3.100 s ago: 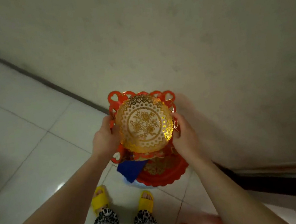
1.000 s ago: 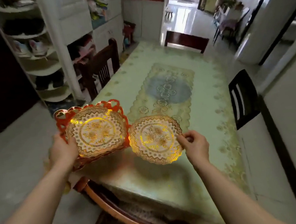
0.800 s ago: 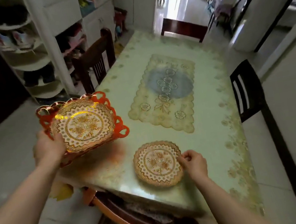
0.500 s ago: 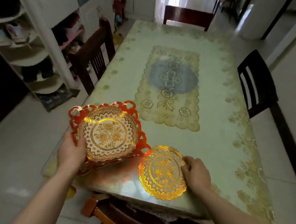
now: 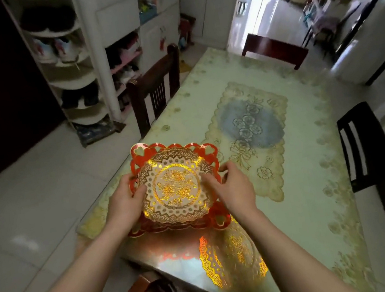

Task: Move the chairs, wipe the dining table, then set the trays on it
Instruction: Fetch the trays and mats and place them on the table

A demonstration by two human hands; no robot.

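**One tray down, stack next**

The right hand [image 5: 234, 188] has let go of the gold tray [image 5: 231, 257], now flat on the counter [image 5: 312, 177] at lower centre, and joined the left hand [image 5: 125, 204]. Both grasp the remaining stack [image 5: 176, 186] mid-frame: a glossy, lace-patterned gold disc over a red heart-cut rim.

One head-worn wide-angle view looks forward and down, close over the near end of the dining table [image 5: 312, 177]
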